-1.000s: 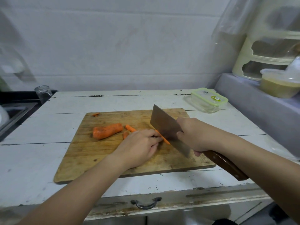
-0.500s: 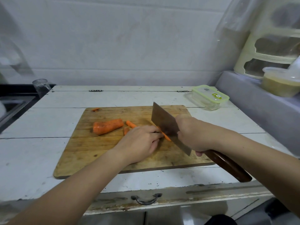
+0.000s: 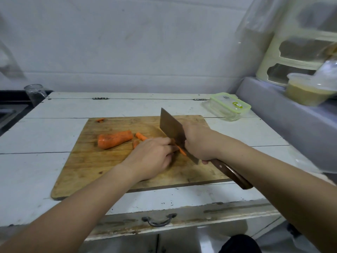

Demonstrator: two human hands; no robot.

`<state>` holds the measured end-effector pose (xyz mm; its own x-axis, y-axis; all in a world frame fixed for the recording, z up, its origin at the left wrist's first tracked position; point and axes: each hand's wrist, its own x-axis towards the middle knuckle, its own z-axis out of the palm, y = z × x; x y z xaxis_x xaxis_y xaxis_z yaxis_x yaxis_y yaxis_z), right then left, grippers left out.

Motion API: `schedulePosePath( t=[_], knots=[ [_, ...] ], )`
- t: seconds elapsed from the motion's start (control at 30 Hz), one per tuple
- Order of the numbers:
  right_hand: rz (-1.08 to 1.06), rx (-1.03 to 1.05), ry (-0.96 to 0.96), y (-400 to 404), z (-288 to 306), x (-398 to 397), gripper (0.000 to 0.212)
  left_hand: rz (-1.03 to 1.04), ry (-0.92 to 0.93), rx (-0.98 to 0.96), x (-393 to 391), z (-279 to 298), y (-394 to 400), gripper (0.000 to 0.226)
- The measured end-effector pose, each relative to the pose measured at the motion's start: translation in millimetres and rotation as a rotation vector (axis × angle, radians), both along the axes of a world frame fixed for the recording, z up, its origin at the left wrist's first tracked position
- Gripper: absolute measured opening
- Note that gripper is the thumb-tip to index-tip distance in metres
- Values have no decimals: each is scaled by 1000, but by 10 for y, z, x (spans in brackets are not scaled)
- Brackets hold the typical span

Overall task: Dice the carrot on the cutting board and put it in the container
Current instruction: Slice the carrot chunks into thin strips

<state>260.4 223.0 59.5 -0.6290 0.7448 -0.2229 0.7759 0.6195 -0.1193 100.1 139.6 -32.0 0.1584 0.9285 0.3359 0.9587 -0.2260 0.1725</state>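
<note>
A: Open room?
B: Bare bench [image 3: 45, 170] left of cutting board [image 3: 87, 172], plus strip behind it to the wall.
A: Blockers?
B: Container [image 3: 230, 106] back right, raised ledge [image 3: 284, 121] just beside it walls off right side. Glass [image 3: 34, 93] back-left corner. Cleaver [image 3: 173, 133] w/ both hands mid-board; big carrot piece [image 3: 114, 139] left of them.

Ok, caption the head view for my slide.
Right hand slices a carrot strip with a cleaver; left hand steadies it.

No legible txt anywhere: the clear plastic container w/ green-rimmed lid [image 3: 230, 106] carries a small green-and-white sticker and a dark oval mark, both too blurred to read.
</note>
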Motion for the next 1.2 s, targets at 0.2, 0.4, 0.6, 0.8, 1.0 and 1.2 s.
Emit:
schedulePosePath(
  t=[0.2,0.4,0.6,0.8,1.0,1.2],
  knots=[
    [17,-166,163,67,25,427,8,-8,-10,31,28,13,-56,33],
    [-101,-436,602,432,32,711,4,-16,10,-80,27,225,-11,32],
    [-229,-636,769,628,-27,921,8,120,-59,-186,-38,490,298,22],
    [-160,-777,796,609,-165,921,16,433,-1431,-345,329,606,446,8],
    [-133,-890,830,628,-210,826,23,312,-1935,-470,482,583,466,12],
    [-176,-747,863,674,-97,994,6,320,-540,-202,117,501,504,13]
  ],
)
